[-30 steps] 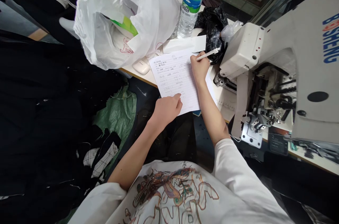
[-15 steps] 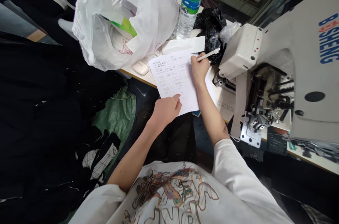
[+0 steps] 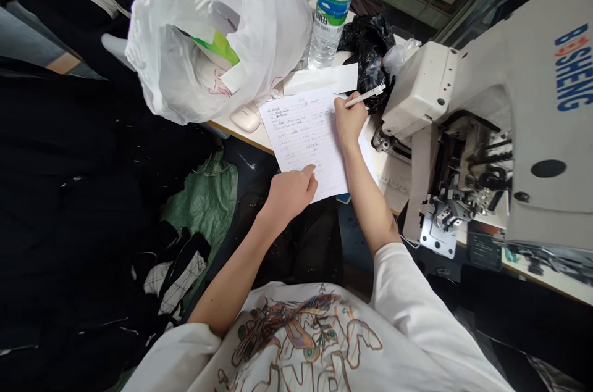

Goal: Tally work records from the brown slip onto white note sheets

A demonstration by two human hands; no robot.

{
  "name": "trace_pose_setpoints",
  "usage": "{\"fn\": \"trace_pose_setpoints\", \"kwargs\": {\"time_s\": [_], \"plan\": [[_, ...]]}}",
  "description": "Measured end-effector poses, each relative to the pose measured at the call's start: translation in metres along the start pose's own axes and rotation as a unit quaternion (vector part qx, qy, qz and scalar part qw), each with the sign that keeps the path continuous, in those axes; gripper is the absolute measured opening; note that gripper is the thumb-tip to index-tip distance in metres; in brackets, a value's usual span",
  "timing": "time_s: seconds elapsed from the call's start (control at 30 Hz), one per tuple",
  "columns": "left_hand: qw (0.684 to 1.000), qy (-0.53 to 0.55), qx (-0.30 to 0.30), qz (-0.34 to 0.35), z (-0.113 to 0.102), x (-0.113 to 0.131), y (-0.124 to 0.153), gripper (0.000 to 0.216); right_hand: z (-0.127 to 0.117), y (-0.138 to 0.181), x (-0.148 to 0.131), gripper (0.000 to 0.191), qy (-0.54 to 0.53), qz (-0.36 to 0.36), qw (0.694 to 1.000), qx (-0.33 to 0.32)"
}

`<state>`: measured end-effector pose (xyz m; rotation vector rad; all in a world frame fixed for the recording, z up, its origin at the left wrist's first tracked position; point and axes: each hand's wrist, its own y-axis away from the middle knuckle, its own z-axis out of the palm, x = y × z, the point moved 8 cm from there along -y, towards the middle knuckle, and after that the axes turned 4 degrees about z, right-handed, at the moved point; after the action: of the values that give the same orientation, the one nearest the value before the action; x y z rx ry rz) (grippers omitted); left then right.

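A lined sheet of paper (image 3: 301,145) with rows of handwriting lies on the white table, its lower edge toward me. My right hand (image 3: 349,119) rests on its right side, fingers closed round a white pen (image 3: 370,94) whose upper end points right; the tip is hidden by the hand. At the sheet's lower left edge lies my left hand (image 3: 293,192), index finger stretched out over the written lines. The other fingers of that hand are partly hidden under it. Above the sheet is a blank white paper strip (image 3: 322,78).
A white plastic bag (image 3: 273,28) stands behind the sheet, beside a water bottle (image 3: 331,15) and a black plastic bag (image 3: 365,46). A small white case (image 3: 245,119) sits at the table's edge. On the right stands a sewing machine (image 3: 486,77); dark cloth (image 3: 69,194) is piled left.
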<state>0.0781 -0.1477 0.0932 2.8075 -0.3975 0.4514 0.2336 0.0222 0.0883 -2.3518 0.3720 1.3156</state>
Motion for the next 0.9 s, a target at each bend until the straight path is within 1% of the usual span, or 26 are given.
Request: {"fn": "trace_pose_setpoints", "kwargs": {"time_s": [0.47,0.53,0.6,0.67,0.73,0.77,0.83,0.9], "plan": [[1.000,0.014,0.015,0.000,0.002,-0.004,0.000,0.046,-0.005,0.000,0.002,0.029,-0.008,0.008,1.000,0.026],[0.999,0.022,0.027,0.004,0.003,-0.005,0.000,0.046,-0.006,0.000,0.003,0.028,-0.011,0.007,1.000,0.027],[0.998,0.040,0.058,-0.002,0.003,-0.010,0.004,0.045,-0.008,0.002,0.000,0.023,-0.019,-0.006,0.999,0.031],[0.990,0.078,0.112,-0.032,0.001,-0.021,0.014,0.043,-0.010,0.004,-0.005,0.018,-0.029,-0.030,0.999,0.034],[0.972,0.139,0.168,-0.084,0.001,-0.038,0.030,0.042,-0.012,0.007,-0.015,0.013,-0.035,-0.060,0.997,0.030],[0.961,0.174,0.186,-0.109,0.004,-0.046,0.040,0.041,-0.012,0.009,-0.021,0.013,-0.035,-0.077,0.996,0.023],[0.940,0.247,0.194,-0.133,0.014,-0.059,0.056,0.043,-0.010,0.012,-0.035,0.013,-0.015,-0.120,0.993,-0.009],[0.924,0.317,0.171,-0.131,0.028,-0.066,0.066,0.047,-0.007,0.016,-0.047,0.015,0.034,-0.151,0.986,-0.063]]}}
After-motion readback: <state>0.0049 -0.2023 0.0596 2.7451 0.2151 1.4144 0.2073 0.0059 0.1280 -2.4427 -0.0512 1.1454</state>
